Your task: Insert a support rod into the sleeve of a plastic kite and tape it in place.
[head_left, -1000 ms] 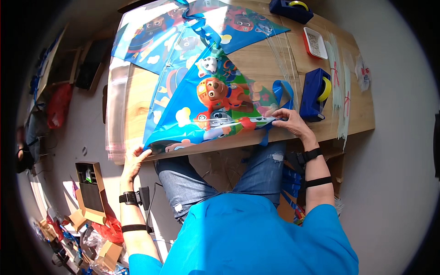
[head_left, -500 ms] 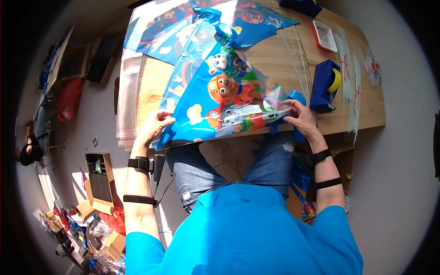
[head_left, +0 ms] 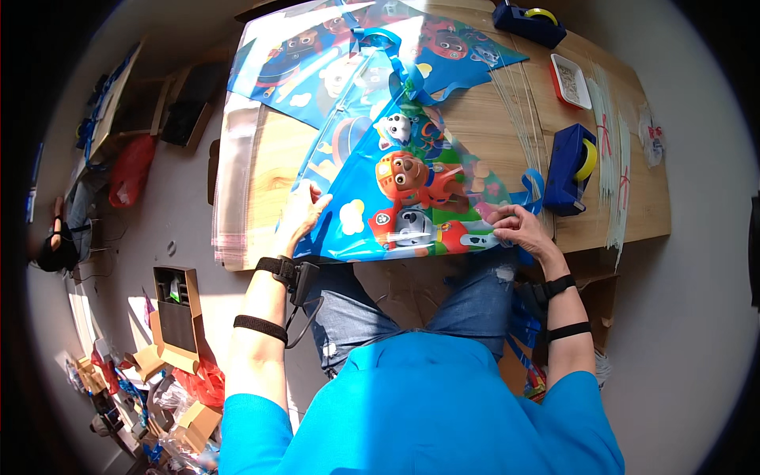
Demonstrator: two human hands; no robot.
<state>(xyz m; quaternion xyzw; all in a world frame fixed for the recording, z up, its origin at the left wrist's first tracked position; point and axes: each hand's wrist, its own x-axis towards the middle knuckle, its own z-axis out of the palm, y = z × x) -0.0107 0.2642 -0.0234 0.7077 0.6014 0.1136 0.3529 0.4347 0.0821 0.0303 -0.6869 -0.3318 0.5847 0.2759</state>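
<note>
A folded blue kite (head_left: 348, 210) printed with cartoon dogs lies in a clear plastic bag at the table's near edge. My left hand (head_left: 302, 210) is at its left side, thumb and fingers closed together on the edge. At the lower right corner my right hand (head_left: 522, 229) pinches the plastic between thumb and fingertips. Blue ribbon (head_left: 529, 190) sticks out beside that corner. Beyond it, more blue kites (head_left: 297, 67) with the same print are spread on the table, and blue tails (head_left: 376, 38) lie across them.
Clear plastic bags (head_left: 237, 174) are stacked along the left of the wooden table (head_left: 273, 142). To the right are thin rods (head_left: 514, 111), two blue tape dispensers (head_left: 564, 170), a red-and-white tray (head_left: 570, 81) and bundled pale strips (head_left: 613, 158). Cartons (head_left: 176, 317) crowd the floor at left.
My left hand has shifted up along the kite's left edge. My right hand keeps its hold at the right corner, and the kite lies flatter, its lower edge more level.
</note>
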